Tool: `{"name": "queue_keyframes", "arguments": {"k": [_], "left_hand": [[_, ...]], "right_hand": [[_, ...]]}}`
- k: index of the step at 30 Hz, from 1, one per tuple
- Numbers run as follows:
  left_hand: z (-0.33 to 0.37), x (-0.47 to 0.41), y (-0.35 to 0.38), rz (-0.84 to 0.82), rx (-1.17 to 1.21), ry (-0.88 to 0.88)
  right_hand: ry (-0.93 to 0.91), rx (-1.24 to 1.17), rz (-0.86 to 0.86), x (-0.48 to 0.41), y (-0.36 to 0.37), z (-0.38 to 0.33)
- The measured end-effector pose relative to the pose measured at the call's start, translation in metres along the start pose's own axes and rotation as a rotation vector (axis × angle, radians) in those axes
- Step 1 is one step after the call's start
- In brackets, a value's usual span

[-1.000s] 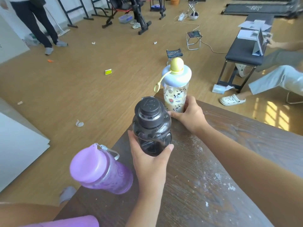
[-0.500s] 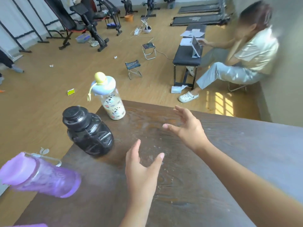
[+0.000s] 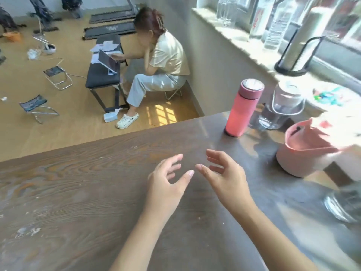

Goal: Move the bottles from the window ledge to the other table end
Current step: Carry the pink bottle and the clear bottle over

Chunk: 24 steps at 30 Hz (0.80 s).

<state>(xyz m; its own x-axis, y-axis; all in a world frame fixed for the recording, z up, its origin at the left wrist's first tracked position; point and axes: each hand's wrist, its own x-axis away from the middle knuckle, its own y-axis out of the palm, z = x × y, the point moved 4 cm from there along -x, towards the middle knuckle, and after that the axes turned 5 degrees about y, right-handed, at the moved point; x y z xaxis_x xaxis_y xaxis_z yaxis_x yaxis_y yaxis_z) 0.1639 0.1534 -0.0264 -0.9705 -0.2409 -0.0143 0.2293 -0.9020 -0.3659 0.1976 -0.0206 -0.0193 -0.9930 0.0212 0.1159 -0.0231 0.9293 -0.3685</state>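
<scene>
Left hand [image 3: 166, 180] and right hand [image 3: 224, 173]: both held above the dark wood-grain table [image 3: 78, 192], fingers spread apart, holding nothing, thumb tips close together. Right side of table: pink pitcher-like container [image 3: 304, 151], blurred. Beyond the hands, near the far table edge: pink insulated bottle [image 3: 242, 108], upright. Just beside it, toward the window: clear bottle with carry loop [image 3: 283, 106]. Window ledge [image 3: 244, 38]: several clear bottles [image 3: 275, 26] standing upright, with a roll in a black wire holder [image 3: 298, 47]. Floor beyond: seated person [image 3: 160, 65] at a black bench [image 3: 103, 75].
</scene>
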Motion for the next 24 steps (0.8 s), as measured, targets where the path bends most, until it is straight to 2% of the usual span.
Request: {"name": "queue_keyframes", "arguments": {"k": [7, 14, 18, 21, 24], "left_hand": [[0.044, -0.02, 0.135, -0.203, -0.123, 0.148], [0.077, -0.025, 0.244, -0.357, -0.086, 0.161], [0.078, -0.022, 0.284, -0.305, -0.136, 0.144], [0.079, -0.021, 0.298, -0.244, -0.124, 0.118], [0.085, -0.022, 0.304, -0.207, -0.086, 0.144]], "right_hand": [[0.21, 0.028, 0.412, 0.019, -0.133, 0.07], [0.456, -0.084, 0.595, 0.046, -0.183, 0.117], [0.55, -0.005, 0.647, 0.07, -0.192, 0.135], [0.596, -0.015, 0.807, 0.08, -0.201, 0.149], [0.541, -0.053, 0.936, 0.083, -0.207, 0.154]]}}
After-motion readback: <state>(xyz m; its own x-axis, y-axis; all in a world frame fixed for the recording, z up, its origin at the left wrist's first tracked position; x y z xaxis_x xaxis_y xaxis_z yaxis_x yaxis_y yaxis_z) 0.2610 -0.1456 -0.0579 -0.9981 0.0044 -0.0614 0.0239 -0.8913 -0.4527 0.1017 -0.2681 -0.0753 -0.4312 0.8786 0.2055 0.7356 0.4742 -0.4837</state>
